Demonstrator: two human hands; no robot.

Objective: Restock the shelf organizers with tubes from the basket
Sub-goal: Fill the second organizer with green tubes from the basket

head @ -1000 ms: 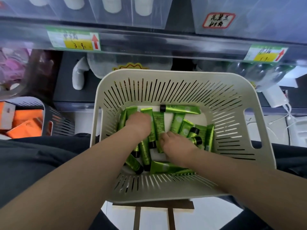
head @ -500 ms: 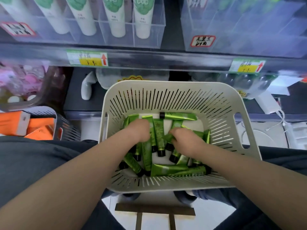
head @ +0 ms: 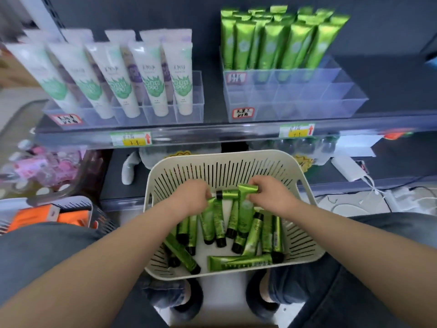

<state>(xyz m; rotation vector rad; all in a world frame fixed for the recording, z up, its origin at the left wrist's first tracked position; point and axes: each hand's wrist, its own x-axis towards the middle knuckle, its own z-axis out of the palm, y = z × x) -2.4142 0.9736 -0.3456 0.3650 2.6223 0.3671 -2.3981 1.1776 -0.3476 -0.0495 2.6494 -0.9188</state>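
Observation:
A cream slotted basket (head: 307, 185) rests on my lap, with several green tubes with black caps (head: 238, 261) lying loose in it. My left hand (head: 191, 197) is closed around green tubes near the basket's back wall. My right hand (head: 272, 195) grips a green tube (head: 247, 189) by its flat end, just above the pile. On the shelf above, a clear divided organizer (head: 295, 98) holds several upright green tubes (head: 272, 41) in its back row; its front compartments are bare.
A second clear organizer (head: 189, 112) at the left holds white tubes with green leaf prints (head: 151, 74). Price labels (head: 131, 139) line the shelf edge. A dark basket with orange packs (head: 56, 214) sits at lower left. A white power bank with cable (head: 350, 169) lies on the lower shelf at right.
The view has tilted up, bringing the shelf organizers into sight. Both hands have risen from the pile toward the basket's back wall, each with tubes in its grip.

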